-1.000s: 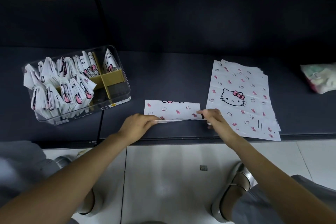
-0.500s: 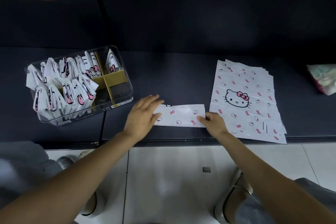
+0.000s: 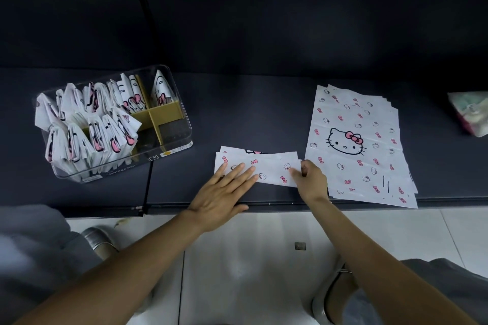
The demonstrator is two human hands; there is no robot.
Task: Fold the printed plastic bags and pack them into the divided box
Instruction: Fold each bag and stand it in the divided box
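Folded bag [image 3: 266, 166] lies as a long strip near the front edge of the dark table [image 3: 237, 113], between my two hands. My left hand [image 3: 224, 192] rests flat on its left end, fingers [image 3: 237, 173] straight and slightly spread, pointing toward 1 o'clock; wrist hangs off the table edge. My right hand [image 3: 311, 179] pinches the strip's right end, thumb and fingertips curled on the edge, forearm coming in from 5 o'clock. Stack of flat bags [image 3: 359, 145] sits just beside at 3 o'clock, its left edge almost touching the strip. Divided box [image 3: 174, 140] stands at 9 to 10 o'clock, well apart, left compartments packed with folded bags [image 3: 87, 124], right ones mostly bare. Open tabletop at 12 o'clock.
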